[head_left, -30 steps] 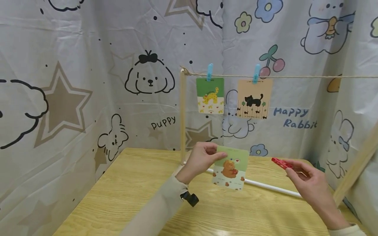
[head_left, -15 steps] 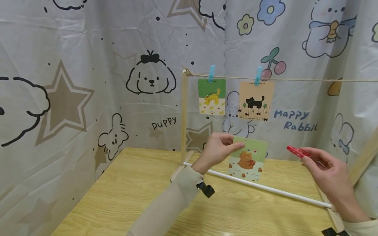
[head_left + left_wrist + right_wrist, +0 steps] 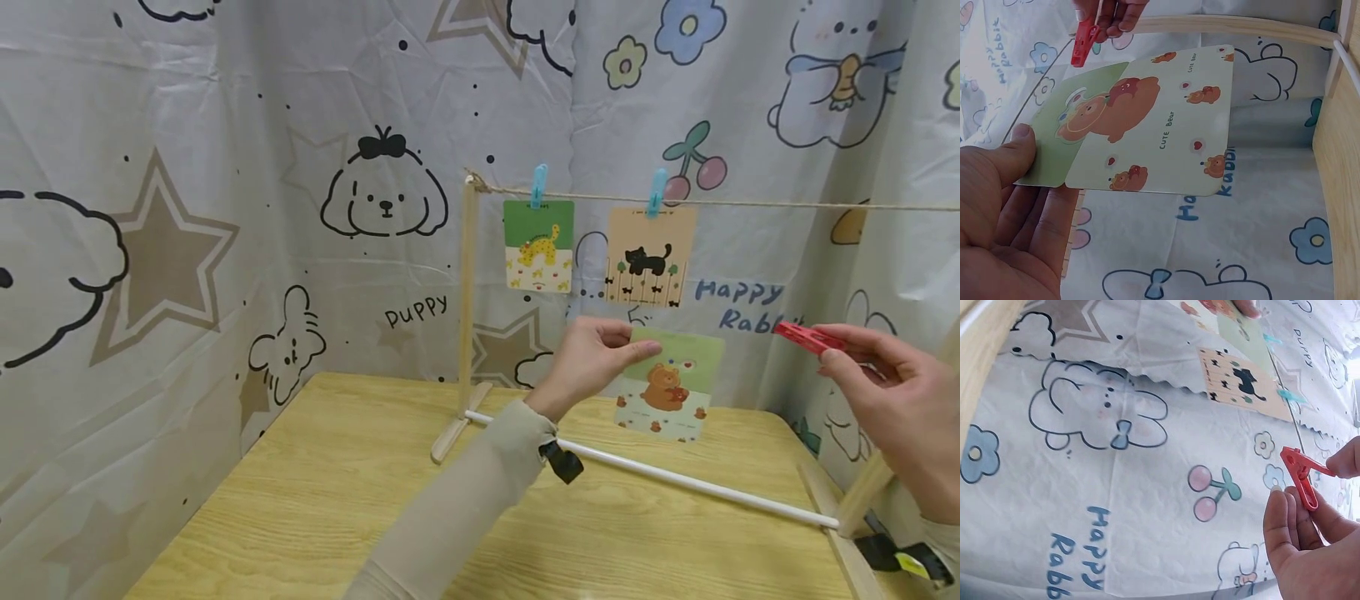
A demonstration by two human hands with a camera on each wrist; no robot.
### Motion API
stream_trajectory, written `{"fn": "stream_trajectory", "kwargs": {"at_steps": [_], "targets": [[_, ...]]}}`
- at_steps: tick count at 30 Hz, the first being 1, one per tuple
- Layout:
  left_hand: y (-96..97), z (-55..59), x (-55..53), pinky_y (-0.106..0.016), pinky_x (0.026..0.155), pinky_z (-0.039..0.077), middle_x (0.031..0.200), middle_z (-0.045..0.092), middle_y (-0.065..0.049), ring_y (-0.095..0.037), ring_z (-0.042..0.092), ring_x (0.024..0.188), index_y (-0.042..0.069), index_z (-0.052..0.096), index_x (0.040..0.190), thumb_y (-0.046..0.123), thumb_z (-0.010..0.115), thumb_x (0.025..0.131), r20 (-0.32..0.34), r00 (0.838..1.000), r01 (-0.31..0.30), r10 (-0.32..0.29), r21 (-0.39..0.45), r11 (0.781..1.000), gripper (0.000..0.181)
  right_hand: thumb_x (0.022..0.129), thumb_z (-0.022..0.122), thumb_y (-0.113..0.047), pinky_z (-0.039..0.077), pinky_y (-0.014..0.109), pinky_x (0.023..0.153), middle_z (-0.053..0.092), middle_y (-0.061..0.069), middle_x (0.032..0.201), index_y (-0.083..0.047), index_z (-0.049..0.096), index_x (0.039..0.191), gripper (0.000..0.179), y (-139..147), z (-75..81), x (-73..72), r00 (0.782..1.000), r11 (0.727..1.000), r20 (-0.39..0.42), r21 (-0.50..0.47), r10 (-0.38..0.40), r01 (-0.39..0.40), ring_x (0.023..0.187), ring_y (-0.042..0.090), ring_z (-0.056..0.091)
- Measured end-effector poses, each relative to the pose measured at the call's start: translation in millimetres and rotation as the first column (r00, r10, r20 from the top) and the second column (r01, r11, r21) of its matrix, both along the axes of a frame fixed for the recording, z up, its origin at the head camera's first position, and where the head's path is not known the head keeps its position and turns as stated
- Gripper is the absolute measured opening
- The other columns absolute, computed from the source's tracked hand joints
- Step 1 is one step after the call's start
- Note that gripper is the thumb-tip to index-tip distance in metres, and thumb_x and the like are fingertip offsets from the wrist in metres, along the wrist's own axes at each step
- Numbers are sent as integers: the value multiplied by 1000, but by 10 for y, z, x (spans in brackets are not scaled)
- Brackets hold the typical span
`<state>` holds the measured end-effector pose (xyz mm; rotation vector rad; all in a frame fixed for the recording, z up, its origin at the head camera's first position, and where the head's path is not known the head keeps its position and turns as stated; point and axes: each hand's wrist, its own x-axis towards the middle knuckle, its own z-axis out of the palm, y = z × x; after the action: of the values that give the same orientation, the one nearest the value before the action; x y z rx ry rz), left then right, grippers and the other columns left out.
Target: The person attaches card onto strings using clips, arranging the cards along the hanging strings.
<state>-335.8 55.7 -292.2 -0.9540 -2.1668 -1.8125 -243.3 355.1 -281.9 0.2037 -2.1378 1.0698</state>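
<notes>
My left hand (image 3: 592, 362) pinches a green and cream card (image 3: 670, 387) with a brown bear on it, thumb in front and fingers behind at its left edge. The card hangs in the air below the twine (image 3: 810, 202). Farther right, my right hand (image 3: 900, 392) holds a red clothespin (image 3: 810, 337) by its tail ends, its nose pointing left. In the right wrist view the red clothespin (image 3: 1300, 478) sits between thumb and fingers. On the twine, blue clothespins hold a green leopard card (image 3: 538, 246) and a peach black-cat card (image 3: 651, 258).
A wooden post (image 3: 467, 300) carries the twine's left end. A white rod (image 3: 697, 483) runs low across the wooden table (image 3: 315, 500) to the right-hand foot (image 3: 832, 517). Behind stands a printed curtain (image 3: 390, 317). The twine stretches on past the cat card toward the right.
Both hands have moved right and upward, carrying the bear card and the red clothespin closer to the twine. The two hanging cards stay on the twine.
</notes>
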Motion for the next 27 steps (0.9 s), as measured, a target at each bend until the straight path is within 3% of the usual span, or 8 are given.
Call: {"fn": "stream_trajectory", "kwargs": {"at_steps": [5,9,11,14,18,21,24,27], "targets": [[122,77,-34,-25,53,25,57,34,4,-10,28,55,11,47,63,31,80,92,-6,1000,-7,7,0,1000,49,104,58,-7,36,9,63,59,-23,106,-15,66,138,35,63,135,-70,997,999,-78,-29,30,-32,85,-7,56],[230,160,-42,-21,56,38,66,58,9,-6,48,61,12,62,67,33,81,91,16,999,-30,30,-9,999,37,105,57,-9,38,1,69,58,-24,108,-15,65,141,37,115,249,-107,996,999,-91,-34,9,-13,86,-9,56],[286,202,-43,-20,60,42,70,62,10,-4,53,66,13,66,69,33,82,90,26,999,-33,33,-7,999,34,106,57,-10,40,0,71,58,-26,109,-15,64,142,37,151,298,-117,995,1000,-96,-21,-15,13,87,-9,56],[369,266,-45,-20,63,44,71,61,10,-2,54,69,11,65,68,33,82,90,24,999,-46,46,-3,999,36,107,56,-14,34,3,58,56,-27,106,-15,63,143,37,209,369,-133,993,998,-109,15,-55,56,86,-10,54],[479,334,-46,-18,69,51,81,70,13,2,61,78,11,78,83,33,84,88,59,995,-79,79,3,997,23,108,54,-17,28,13,51,55,-29,103,-17,61,144,37,258,461,-186,991,997,-117,29,-71,75,85,-10,52],[570,366,-52,-19,71,53,91,74,15,3,64,83,13,82,97,31,85,87,86,992,-89,88,10,996,20,107,55,-15,36,3,62,56,-30,104,-17,60,144,38,269,529,-230,991,997,-117,5,-71,72,86,-11,53],[644,389,-61,-18,67,50,87,73,13,2,60,78,10,81,89,30,84,88,76,994,-79,78,14,997,20,105,57,-11,40,-1,82,57,-28,106,-18,61,141,37,283,590,-283,990,998,-134,-28,-51,47,87,-10,56],[687,416,-74,-18,64,46,82,68,13,2,55,75,9,76,81,30,83,90,49,997,-64,63,21,998,24,103,59,-9,40,0,85,58,-27,107,-22,63,137,37,294,653,-336,987,999,-157,-39,-29,24,86,-9,57]]}}
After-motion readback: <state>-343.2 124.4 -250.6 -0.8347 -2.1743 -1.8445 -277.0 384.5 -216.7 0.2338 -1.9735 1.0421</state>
